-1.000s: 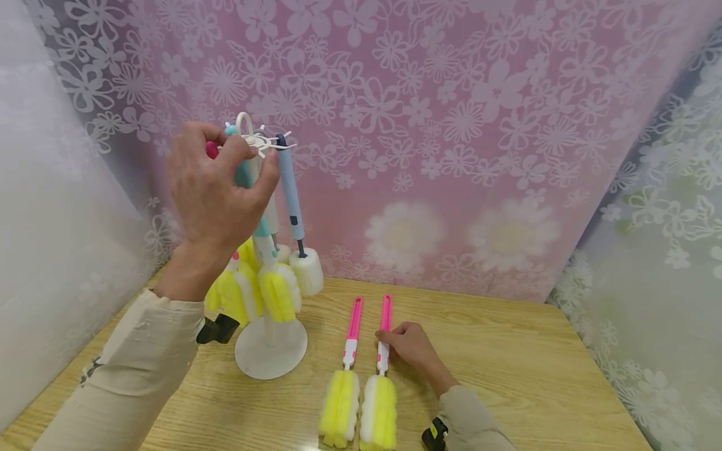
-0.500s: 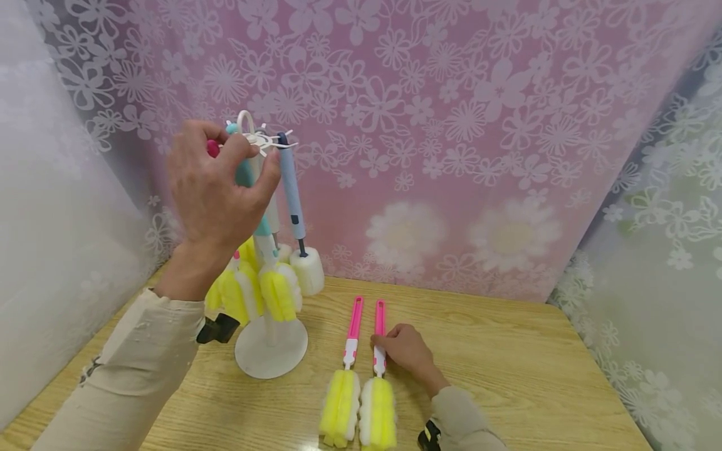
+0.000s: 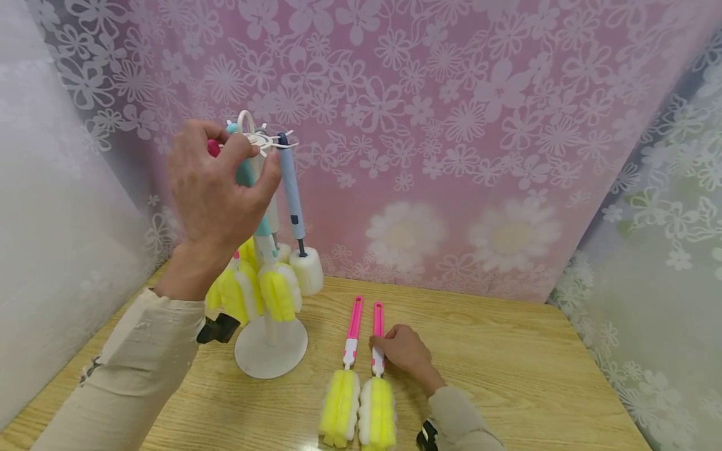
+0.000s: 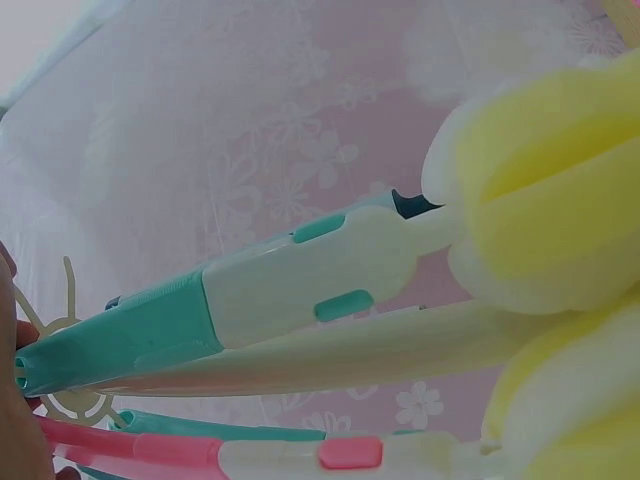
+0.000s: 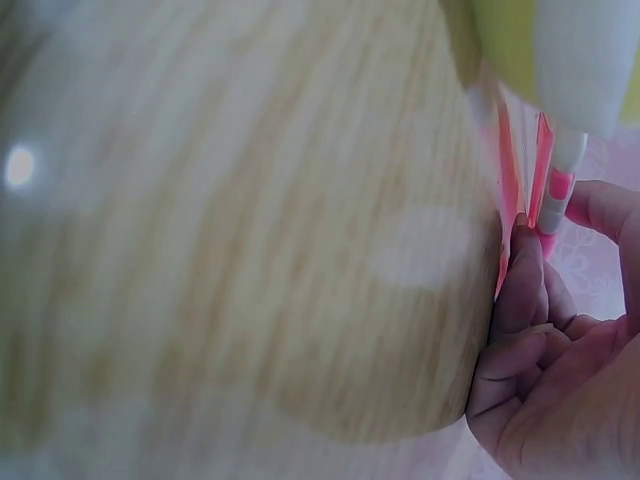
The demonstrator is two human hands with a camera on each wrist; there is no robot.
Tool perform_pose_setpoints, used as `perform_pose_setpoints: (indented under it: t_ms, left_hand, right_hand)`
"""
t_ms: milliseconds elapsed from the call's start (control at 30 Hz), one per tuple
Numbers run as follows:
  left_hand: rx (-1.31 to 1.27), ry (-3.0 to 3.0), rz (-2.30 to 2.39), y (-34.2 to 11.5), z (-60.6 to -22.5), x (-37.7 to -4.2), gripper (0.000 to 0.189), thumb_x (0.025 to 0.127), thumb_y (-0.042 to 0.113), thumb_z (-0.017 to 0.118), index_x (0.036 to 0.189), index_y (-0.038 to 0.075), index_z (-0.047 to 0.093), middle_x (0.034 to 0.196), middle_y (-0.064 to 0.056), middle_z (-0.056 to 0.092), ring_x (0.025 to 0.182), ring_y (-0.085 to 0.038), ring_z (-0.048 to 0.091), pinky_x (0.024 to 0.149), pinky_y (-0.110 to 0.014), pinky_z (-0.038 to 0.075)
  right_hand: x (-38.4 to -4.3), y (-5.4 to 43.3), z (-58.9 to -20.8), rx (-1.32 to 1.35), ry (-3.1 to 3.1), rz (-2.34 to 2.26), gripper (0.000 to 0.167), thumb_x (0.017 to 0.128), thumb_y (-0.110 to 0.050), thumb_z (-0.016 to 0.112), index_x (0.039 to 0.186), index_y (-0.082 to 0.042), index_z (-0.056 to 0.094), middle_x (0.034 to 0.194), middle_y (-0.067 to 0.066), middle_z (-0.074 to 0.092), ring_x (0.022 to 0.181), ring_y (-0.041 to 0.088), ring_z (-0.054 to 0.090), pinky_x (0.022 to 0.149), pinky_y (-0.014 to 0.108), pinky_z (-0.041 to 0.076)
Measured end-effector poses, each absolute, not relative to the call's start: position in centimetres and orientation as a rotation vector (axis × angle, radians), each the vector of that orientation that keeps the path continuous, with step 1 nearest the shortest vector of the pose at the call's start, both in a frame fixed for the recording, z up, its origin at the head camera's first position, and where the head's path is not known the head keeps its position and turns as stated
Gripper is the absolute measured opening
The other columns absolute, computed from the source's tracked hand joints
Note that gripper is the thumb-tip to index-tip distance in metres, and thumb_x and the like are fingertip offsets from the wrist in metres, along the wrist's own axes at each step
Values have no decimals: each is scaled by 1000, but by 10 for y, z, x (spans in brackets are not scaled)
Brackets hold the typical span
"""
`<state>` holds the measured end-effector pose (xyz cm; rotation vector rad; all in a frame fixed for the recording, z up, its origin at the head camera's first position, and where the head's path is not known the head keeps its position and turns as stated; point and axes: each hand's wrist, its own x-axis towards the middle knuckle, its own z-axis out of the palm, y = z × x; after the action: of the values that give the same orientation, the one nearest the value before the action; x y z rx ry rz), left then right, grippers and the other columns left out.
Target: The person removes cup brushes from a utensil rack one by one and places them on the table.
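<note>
My left hand (image 3: 217, 181) is raised at the top of a white hanging stand (image 3: 271, 360), its thumb and fingers pinching the hooked top. Sponge bottle brushes hang there: a teal-handled brush (image 4: 120, 345), a pink-handled one (image 4: 180, 450) and a blue-handled one (image 3: 290, 188) with a white sponge head. Low on the right, my right hand (image 3: 403, 351) pinches the handle of a pink-and-white bottle brush (image 3: 376, 410) lying on the table. A matching brush (image 3: 340, 407) lies parallel on its left, the two yellow-and-white heads side by side.
The wooden table (image 3: 507, 363) runs back to a pink flowered curtain (image 3: 451, 125). Pale flowered sheets hang at both sides, one of them a white sheet (image 3: 73, 188) at the left. The stand's round base is left of the lying brushes.
My right hand has slid its brush a little left and toward me, bringing it closer and more parallel to the other one. My left hand and the stand keep their place.
</note>
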<state>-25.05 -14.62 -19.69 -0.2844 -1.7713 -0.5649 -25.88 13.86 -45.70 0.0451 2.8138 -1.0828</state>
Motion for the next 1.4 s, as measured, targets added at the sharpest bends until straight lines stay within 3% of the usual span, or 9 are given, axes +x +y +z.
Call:
perform_pose_setpoints:
  t_ms: [933,1400]
  left_hand:
    - [-252,-1822,-547,-145,-192,-242,32,84,34,46,77,5,59,97,-17,47,90,-36,45,85,-51,32]
    - [-265,-1785,-530,-154,-193,-239,35,85,28,39,81,0,60,103,-21,48,103,-39,40,94,-51,27]
  right_hand:
    - [-255,145,-462,-11,2779,-1215,41,92,-48,56,80,-8,57,61,2,54,50,14,41,49,27,34]
    - [-257,147,-464,39,2768,-1269,38,92,-43,56,77,-9,59,68,2,59,56,16,47,51,28,37]
